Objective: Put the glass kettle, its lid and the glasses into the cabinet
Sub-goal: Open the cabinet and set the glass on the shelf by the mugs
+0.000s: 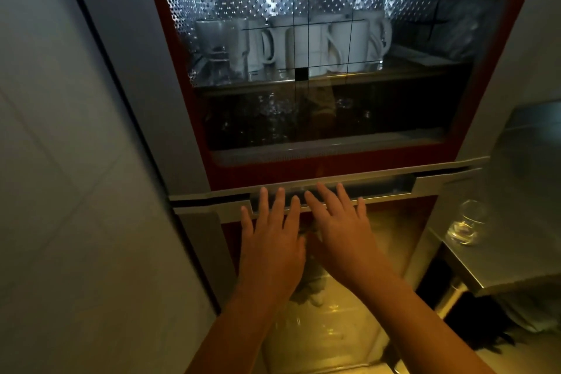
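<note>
- Left hand [271, 240] flat, fingers straight and a little spread, tips laid on the long handle [379, 187] of the cabinet [303, 173]; nothing gripped.
- Right hand [340, 228] just beside it, fingers likewise straight, tips on the same handle.
- Behind the upper glass door, white mugs [349, 42] in a row on a lit shelf, partly crossed by thin dark lines on the pane.
- Lower down, on the dark shelf, only faint glints of glasses [273, 109]; number and shape hard to tell.
- Kettle and lid not to be made out in that gloom.
- At right, one clear glass [464, 225] standing on the worktop [516, 252], itself cut off by the frame edge.
- Under the hands, a yellow-lit lower pane [349, 328]; contents blurred, partly hidden by the forearms.
</note>
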